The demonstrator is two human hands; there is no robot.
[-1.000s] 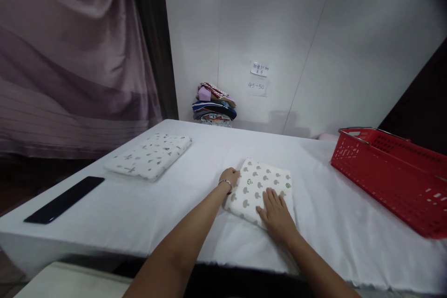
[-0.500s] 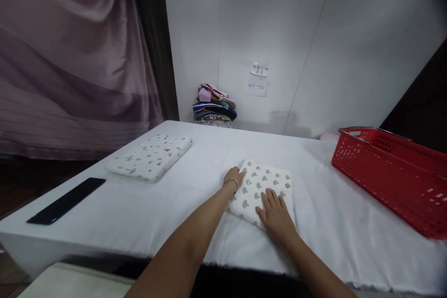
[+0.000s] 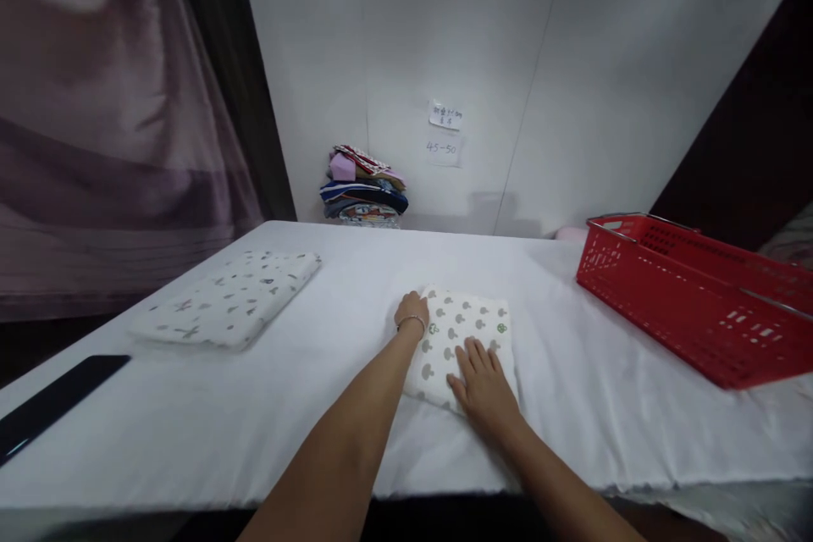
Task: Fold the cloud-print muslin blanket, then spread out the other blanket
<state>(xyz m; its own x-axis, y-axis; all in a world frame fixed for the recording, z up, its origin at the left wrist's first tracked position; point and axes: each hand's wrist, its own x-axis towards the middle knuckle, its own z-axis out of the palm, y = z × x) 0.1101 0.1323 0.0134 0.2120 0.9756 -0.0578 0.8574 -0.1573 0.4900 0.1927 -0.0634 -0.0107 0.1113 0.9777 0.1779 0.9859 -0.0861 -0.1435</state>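
Observation:
A folded white cloth (image 3: 467,318) with grey mushroom prints and a few green ones lies on the white-covered table in front of me. At its left edge is my left hand (image 3: 412,311), its fingers curled in against the cloth's side and a thin bracelet at the wrist. The fingertips there are partly hidden. My right hand (image 3: 486,381) rests flat on the cloth's lower right part, fingers stretched out and slightly spread.
Further left lies another folded white cloth (image 3: 235,301) with small prints, near a flat black panel (image 3: 57,402). A red plastic basket (image 3: 692,296) stands at the right. Behind the table, a stack of folded fabrics (image 3: 363,186) sits by the wall, near paper signs (image 3: 443,135).
The view has turned slightly right, so everything sits further left in the picture. My left hand's fingers look more curled at the cloth's edge. The right hand stays flat on the cloth.

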